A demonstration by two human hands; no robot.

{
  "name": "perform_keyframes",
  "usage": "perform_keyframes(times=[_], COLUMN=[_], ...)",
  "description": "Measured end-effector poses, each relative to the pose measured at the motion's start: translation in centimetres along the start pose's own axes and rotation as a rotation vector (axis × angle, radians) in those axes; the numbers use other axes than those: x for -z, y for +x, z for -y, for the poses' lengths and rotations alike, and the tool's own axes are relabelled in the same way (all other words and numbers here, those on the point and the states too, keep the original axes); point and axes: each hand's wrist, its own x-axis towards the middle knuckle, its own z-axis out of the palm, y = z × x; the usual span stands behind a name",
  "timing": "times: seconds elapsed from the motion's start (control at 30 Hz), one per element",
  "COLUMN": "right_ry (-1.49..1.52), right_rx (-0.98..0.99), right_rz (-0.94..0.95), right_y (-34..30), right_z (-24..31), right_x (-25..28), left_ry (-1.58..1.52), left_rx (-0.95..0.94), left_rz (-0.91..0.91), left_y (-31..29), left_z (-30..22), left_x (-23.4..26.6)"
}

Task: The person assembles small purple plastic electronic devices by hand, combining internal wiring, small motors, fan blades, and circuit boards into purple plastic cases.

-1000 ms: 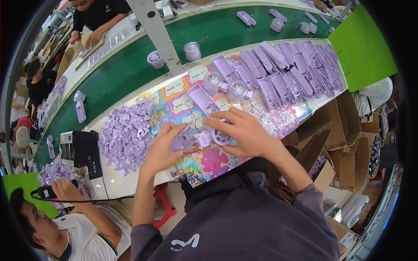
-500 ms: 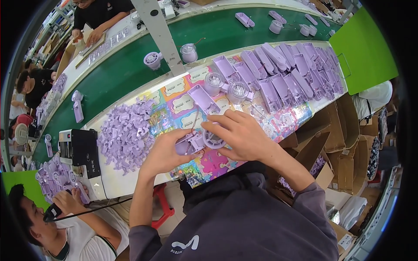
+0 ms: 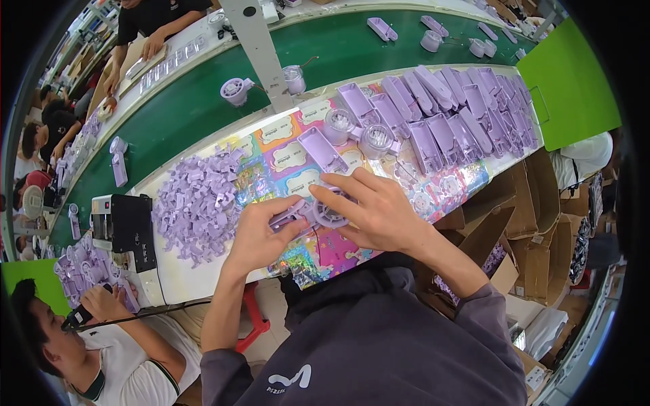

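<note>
Room: a busy workshop; a green conveyor belt (image 3: 183,118) curves from the left edge to the upper right, with people at work in the upper left.
Surface: a white bench (image 3: 183,281) across the middle, partly covered by a colourful printed sheet (image 3: 338,252).
Left hand (image 3: 258,237): centre of the frame, thumb and fingers pinching the handle end of a purple round-headed part (image 3: 309,211).
Right hand (image 3: 379,210): just right of centre, fingers curled over the part's ring-shaped head, gripping it.
Held part: above the sheet, between both hands, which hide some of it.
Just above the hands: an open purple trough (image 3: 323,150) and two clear-topped round units (image 3: 359,134).
Left of the hands: a heap of small purple pieces (image 3: 200,206), then a black box-shaped device (image 3: 132,233).
Upper right: packed rows of purple shells (image 3: 447,115), a bright green panel (image 3: 569,81) beyond.
In the way: a metal post (image 3: 261,54), top centre, covers part of the belt.
Right: open cardboard boxes (image 3: 521,193).
Lower left: a seated co-worker (image 3: 122,352) holding a black corded tool (image 3: 80,317); a red stool (image 3: 254,318) nearby.
</note>
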Motion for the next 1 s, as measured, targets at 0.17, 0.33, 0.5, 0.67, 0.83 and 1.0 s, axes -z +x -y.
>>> perform_keyframes(times=[0.17,0.33,0.5,0.67,0.83,1.0], right_ry=[0.112,0.171,0.351,0.477,0.402,0.357], right_rx=[0.024,-0.003,-0.265,-0.186,-0.038,0.037], right_rz=[0.002,0.008,-0.216,0.069,-0.031,-0.019], right_y=[0.8,1.8,1.6,-0.5,3.1,4.1], right_z=[0.5,1.0,1.6,2.7,3.8,4.3], right_x=[0.0,-0.8,-4.8,-10.3,-15.7,-17.6], left_ry=[-0.184,-0.213,-0.071,0.111,0.100,-0.046], left_rx=[-0.031,-0.025,0.007,0.224,0.337,0.387], left_rz=[0.018,0.060,-0.308,-0.755,-0.795,-0.920], left_y=[-1.4,-1.3,3.1,13.4,18.9,18.8], left_z=[-0.1,0.1,1.7,9.5,20.0,22.7], left_x=[1.7,3.9,10.0,19.3,23.7,23.9])
